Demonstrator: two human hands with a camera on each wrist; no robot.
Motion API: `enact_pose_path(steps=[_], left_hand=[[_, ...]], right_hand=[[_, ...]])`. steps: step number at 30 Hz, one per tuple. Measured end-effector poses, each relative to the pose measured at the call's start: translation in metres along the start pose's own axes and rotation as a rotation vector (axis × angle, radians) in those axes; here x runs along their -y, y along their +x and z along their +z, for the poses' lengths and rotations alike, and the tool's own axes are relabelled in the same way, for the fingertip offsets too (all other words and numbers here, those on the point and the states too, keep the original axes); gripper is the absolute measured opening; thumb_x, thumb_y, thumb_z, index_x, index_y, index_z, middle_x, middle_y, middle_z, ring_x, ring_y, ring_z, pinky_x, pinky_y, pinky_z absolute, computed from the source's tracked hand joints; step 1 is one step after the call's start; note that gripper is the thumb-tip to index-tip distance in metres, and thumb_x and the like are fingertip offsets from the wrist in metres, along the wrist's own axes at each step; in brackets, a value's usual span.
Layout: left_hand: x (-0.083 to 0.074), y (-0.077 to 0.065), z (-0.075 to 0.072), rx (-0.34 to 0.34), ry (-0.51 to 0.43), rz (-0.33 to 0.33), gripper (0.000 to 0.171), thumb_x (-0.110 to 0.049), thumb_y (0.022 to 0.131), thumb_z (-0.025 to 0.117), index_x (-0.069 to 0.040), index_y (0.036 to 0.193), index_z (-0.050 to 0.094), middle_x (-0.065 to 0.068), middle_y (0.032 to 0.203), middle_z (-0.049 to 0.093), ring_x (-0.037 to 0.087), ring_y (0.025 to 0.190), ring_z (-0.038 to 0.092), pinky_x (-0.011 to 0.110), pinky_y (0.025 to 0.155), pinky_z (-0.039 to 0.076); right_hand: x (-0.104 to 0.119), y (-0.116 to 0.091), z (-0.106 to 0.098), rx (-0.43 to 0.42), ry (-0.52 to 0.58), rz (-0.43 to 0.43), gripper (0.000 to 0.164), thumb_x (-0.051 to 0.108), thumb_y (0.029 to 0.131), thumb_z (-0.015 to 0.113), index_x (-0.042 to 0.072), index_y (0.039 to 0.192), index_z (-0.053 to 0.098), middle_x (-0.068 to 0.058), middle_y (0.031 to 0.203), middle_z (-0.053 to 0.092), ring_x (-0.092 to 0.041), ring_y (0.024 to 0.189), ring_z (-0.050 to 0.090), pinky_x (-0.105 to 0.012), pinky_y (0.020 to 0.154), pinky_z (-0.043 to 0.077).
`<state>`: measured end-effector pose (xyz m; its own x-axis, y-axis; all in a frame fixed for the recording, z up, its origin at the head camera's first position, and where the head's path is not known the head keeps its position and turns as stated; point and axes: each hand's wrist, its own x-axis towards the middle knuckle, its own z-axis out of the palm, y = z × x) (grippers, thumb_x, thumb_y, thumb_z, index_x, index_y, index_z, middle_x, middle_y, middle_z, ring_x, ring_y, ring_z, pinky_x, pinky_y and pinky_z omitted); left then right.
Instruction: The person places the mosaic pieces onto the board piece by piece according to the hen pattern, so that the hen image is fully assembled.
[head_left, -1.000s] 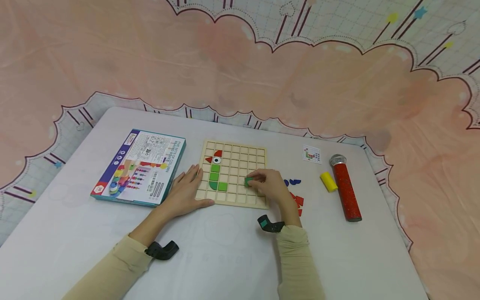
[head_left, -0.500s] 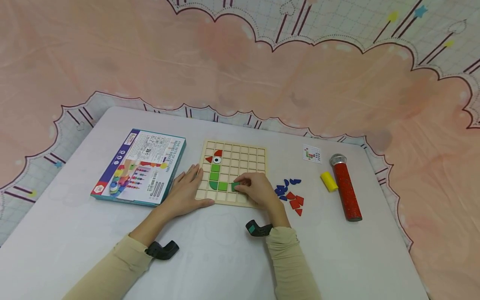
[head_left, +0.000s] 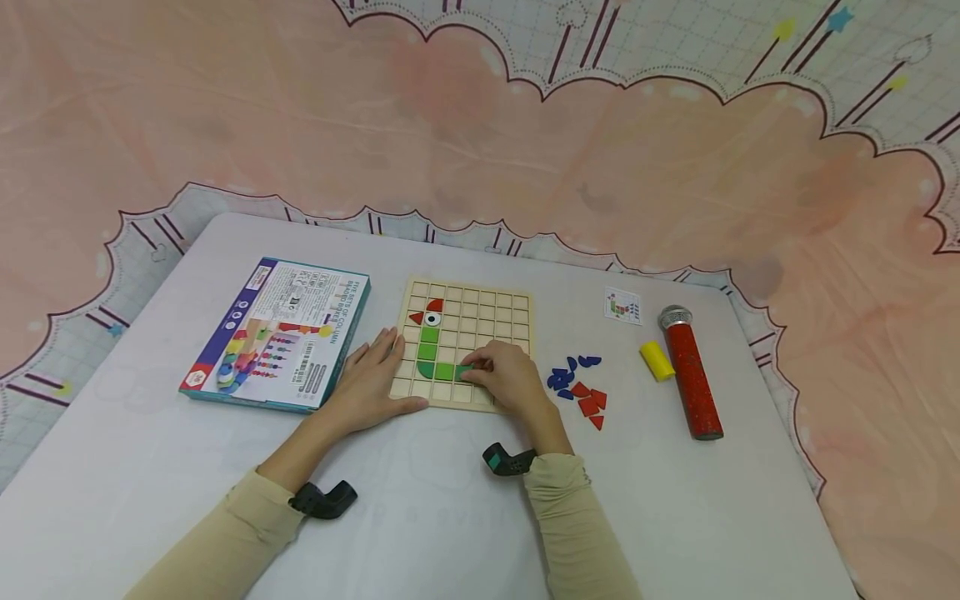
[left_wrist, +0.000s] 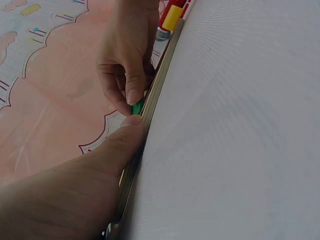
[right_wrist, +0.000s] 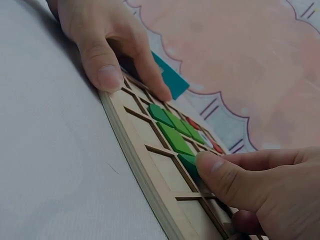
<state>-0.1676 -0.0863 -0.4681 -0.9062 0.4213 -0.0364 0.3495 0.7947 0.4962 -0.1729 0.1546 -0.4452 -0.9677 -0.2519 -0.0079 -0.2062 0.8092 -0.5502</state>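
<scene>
A wooden grid board [head_left: 491,308] lies on the table with a figure of flat tiles in its left squares. Red tiles [head_left: 436,305] and a white eye tile [head_left: 432,318] top a column of light green square tiles [head_left: 428,335], with a dark green rounded tile [head_left: 425,369] at its foot. My right hand [head_left: 510,375] pinches a dark green tile [right_wrist: 188,164] between thumb and fingers, at the square right of the bottom light green tile [right_wrist: 172,138]. My left hand [head_left: 371,375] rests with spread, straight fingers on the board's left edge, thumb along the near edge.
Blue tiles [head_left: 559,379] and red tiles [head_left: 588,407] lie loose right of the board. Farther right are a small pattern card [head_left: 623,307], a yellow cylinder [head_left: 657,362] and a red microphone-like tube [head_left: 693,379]. A flat printed box [head_left: 277,333] lies at left.
My right hand has moved left across the board with the dark green tile, down to the square beside the bottom light green tile. My left hand has stayed in place.
</scene>
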Motion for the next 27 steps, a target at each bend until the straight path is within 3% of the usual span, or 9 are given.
enact_pose_path(steps=[14, 18, 23, 27], left_hand=[[0.003, 0.001, 0.001, -0.007, 0.004, 0.001, 0.112, -0.064, 0.075, 0.067, 0.006, 0.148, 0.021, 0.022, 0.158, 0.014, 0.033, 0.148, 0.007, 0.052, 0.118, 0.006], [0.003, 0.0, 0.0, -0.014, -0.001, 0.006, 0.112, -0.064, 0.074, 0.068, 0.006, 0.148, 0.021, 0.022, 0.158, 0.013, 0.034, 0.148, 0.007, 0.052, 0.117, 0.006], [0.002, -0.001, 0.001, -0.012, -0.009, 0.003, 0.111, -0.062, 0.074, 0.069, 0.006, 0.148, 0.021, 0.021, 0.158, 0.013, 0.033, 0.148, 0.006, 0.051, 0.118, 0.005], [0.001, -0.001, 0.001, -0.016, -0.013, 0.011, 0.111, -0.062, 0.074, 0.069, 0.006, 0.148, 0.021, 0.021, 0.158, 0.014, 0.032, 0.148, 0.006, 0.051, 0.118, 0.006]], right_hand=[[0.007, 0.001, 0.0, -0.008, -0.148, -0.025, 0.014, 0.035, 0.086, 0.07, 0.026, 0.094, 0.077, 0.01, 0.088, 0.062, -0.006, 0.073, 0.052, -0.023, 0.063, 0.044], [0.005, 0.0, -0.005, 0.007, -0.107, 0.002, 0.017, 0.034, 0.085, 0.07, 0.026, 0.1, 0.075, 0.011, 0.089, 0.059, -0.006, 0.075, 0.052, -0.023, 0.064, 0.044], [-0.024, -0.008, -0.035, 0.047, 0.025, 0.073, 0.035, 0.03, 0.084, 0.072, 0.021, 0.117, 0.068, 0.0, 0.099, 0.059, -0.015, 0.082, 0.051, -0.027, 0.068, 0.043], [-0.064, -0.032, -0.072, 0.106, 0.05, 0.213, 0.052, 0.028, 0.082, 0.075, 0.019, 0.13, 0.058, -0.011, 0.114, 0.055, -0.023, 0.093, 0.05, -0.034, 0.078, 0.046]])
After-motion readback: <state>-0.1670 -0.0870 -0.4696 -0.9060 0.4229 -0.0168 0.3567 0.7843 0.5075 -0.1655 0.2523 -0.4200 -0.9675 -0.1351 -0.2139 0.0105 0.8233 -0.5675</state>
